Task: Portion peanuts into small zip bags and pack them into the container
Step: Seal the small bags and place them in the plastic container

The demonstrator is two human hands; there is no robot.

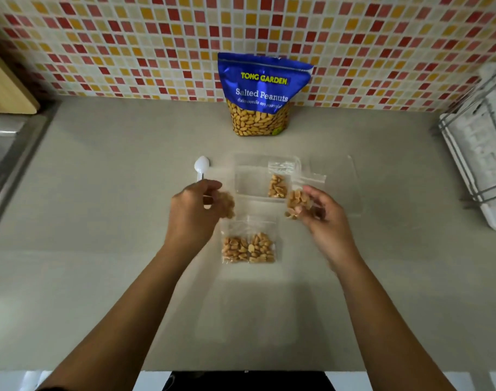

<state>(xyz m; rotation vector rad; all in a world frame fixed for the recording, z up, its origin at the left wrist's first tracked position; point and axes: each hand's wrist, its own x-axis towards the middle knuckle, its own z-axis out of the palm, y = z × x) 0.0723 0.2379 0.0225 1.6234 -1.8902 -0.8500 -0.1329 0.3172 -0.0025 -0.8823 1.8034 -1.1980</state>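
Right hand [320, 214]: fingers [308, 193] curl round a filled zip bag [297, 201], pinching its peanut end just beside the clear container [241, 183]. Left hand [194, 210]: fingers seem to pinch a second zip bag [227, 206], though it is blurred. The held bag's long axis runs away from the person, with the zip strip toward the wall and the nuts at the near end. I'd lay it flat alongside the packed bag [277, 186], zip the same way, which leaves room for the two bags on the bench [100, 193].
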